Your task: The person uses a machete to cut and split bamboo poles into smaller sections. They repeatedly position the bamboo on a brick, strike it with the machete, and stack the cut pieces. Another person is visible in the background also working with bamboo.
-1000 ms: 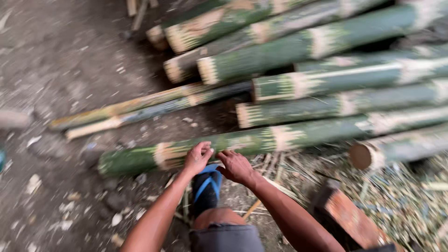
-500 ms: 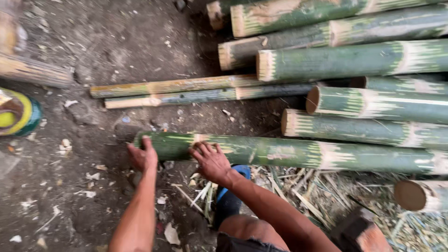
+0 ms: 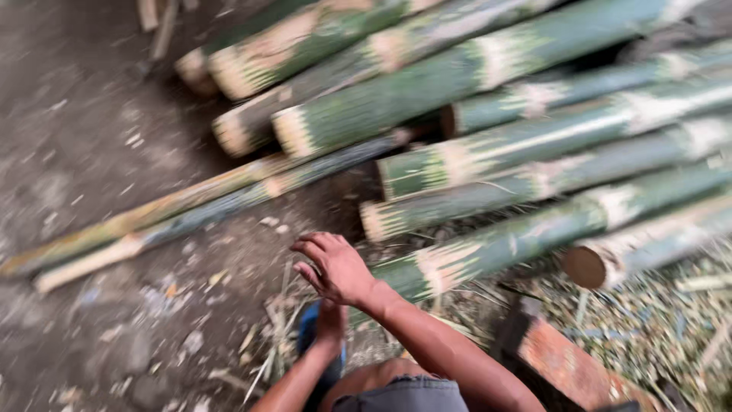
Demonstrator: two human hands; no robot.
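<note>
The right hand (image 3: pixel 335 268) hovers with loosely curled, empty fingers beside the cut end of a long green bamboo pole (image 3: pixel 488 248) lying on the dirt ground (image 3: pixel 91 152). The left hand (image 3: pixel 330 320) is under it, mostly hidden; its grip I cannot tell.

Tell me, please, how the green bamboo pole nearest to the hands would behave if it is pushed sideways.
The green bamboo pole is round and lies on flat dirt, so it would probably roll. It looks thick and long, so likely stiff and rather heavy. The right hand hovers open at its cut end; the left hand is below.
</note>
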